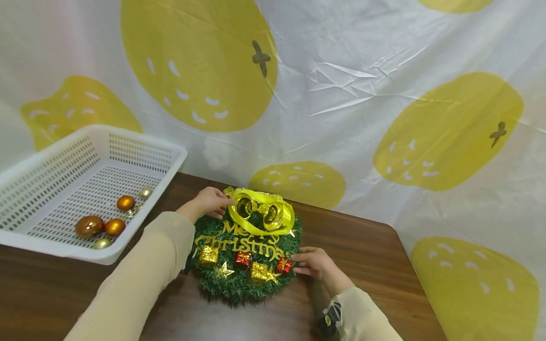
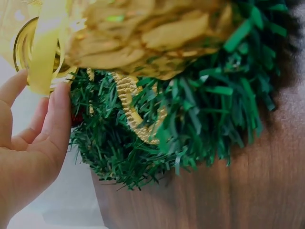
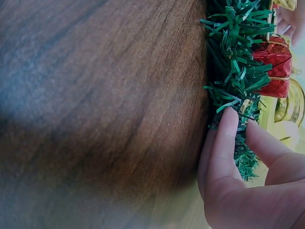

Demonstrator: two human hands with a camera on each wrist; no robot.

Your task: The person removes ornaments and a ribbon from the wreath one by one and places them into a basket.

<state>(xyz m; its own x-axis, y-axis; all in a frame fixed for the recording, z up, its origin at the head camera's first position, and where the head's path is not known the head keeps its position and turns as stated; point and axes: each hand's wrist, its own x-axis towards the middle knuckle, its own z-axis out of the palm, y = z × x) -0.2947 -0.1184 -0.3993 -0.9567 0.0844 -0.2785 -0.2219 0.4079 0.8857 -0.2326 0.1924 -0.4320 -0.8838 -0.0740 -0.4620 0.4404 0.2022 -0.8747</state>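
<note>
A green tinsel Christmas wreath (image 1: 239, 293) lies on the brown table with gold "Merry Christmas" lettering across it. Gold bells (image 1: 273, 215) and a loop of yellow ribbon (image 1: 245, 225) sit at its top; red and gold gift boxes (image 1: 258, 273) and gold stars (image 1: 224, 270) decorate the lower part. At the upper left edge is my left hand (image 1: 211, 201), its fingers extended and fingertips right at the ribbon and greenery. My right hand (image 1: 317, 265) pinches the wreath's right edge between thumb and fingers, beside a small red gift box (image 3: 275, 67).
A white plastic basket (image 1: 177, 158) stands on the left of the table, with several orange, brown and gold ball ornaments (image 1: 115, 227) inside. A white cloth with yellow fruit prints (image 1: 324, 118) hangs behind the table (image 1: 358, 255) and along its right side.
</note>
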